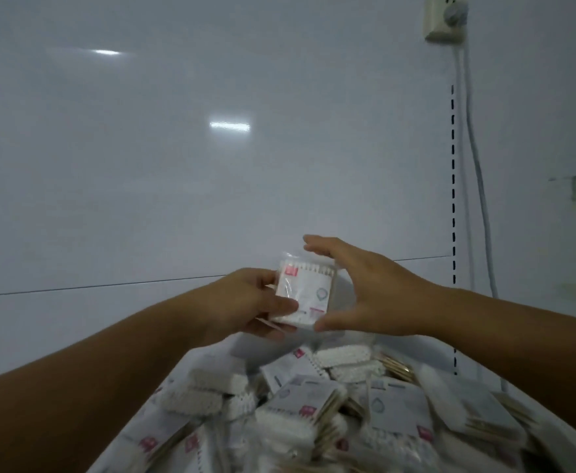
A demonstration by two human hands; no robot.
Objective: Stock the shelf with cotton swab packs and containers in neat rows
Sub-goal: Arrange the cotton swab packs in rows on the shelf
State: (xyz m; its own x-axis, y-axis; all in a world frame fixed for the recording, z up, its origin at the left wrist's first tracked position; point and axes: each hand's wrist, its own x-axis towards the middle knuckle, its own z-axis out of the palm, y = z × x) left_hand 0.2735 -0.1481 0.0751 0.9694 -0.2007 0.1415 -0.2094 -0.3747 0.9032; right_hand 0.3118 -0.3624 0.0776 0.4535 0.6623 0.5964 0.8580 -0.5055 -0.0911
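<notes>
Left hand (pixel 249 302) pinches the left edge of an upright cotton swab pack (pixel 305 295), likely light with slippery film, above the heap of loose packs (pixel 314 411); right hand (pixel 365 295), fingers spread, brackets its right edge, perhaps touching; behind stand a glossy white back panel (pixel 177 182), slotted upright (pixel 453 199) and wall socket (pixel 445 18).

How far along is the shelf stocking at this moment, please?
Done: no neat row is visible yet. In hand: the left hand grips one clear plastic pack of wooden-stick cotton swabs; the right hand is spread open beside it. Left: the loose heap of similar packs below.
</notes>
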